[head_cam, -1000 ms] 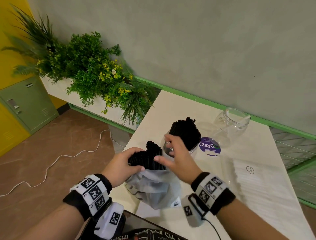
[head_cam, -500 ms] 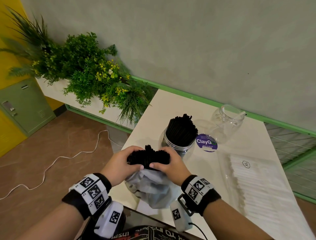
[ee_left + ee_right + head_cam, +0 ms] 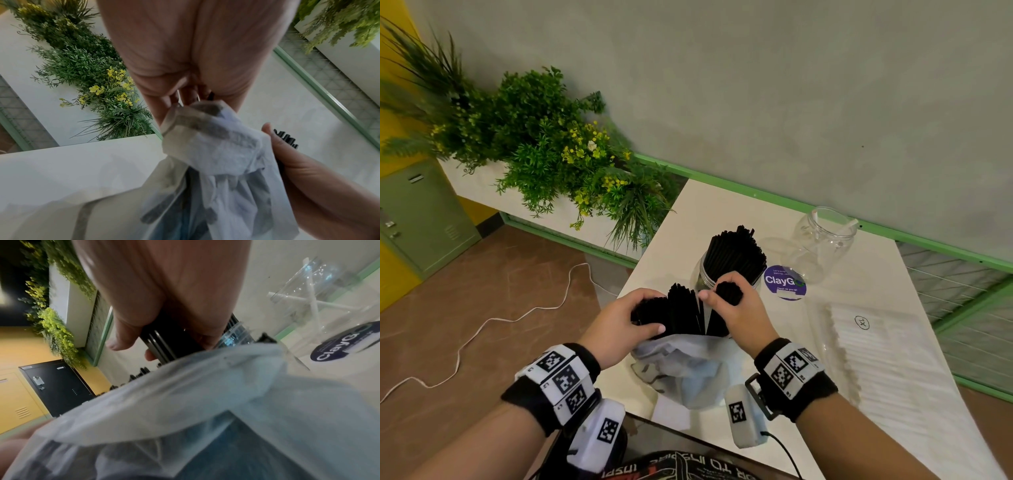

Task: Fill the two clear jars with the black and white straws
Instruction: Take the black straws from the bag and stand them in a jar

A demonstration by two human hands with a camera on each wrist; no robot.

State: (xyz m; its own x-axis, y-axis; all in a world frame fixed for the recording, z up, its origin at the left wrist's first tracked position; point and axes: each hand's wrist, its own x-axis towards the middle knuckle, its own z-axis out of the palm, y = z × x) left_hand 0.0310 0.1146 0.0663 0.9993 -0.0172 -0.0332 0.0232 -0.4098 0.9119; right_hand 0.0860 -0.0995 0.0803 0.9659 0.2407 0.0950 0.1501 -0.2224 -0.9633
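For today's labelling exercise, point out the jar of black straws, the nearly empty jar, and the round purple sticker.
jar of black straws (image 3: pixel 736 255), head view, on the straw tops.
nearly empty jar (image 3: pixel 822 245), head view, clear wall.
round purple sticker (image 3: pixel 784 282), head view, its centre.

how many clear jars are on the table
2. One jar packed with black straws stands just behind the hands; the other jar, nearly empty with a few white straws, sits farther back right near the wall.

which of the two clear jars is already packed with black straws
The near jar, just beyond the right hand. The far jar by the wall holds only a couple of white straws.
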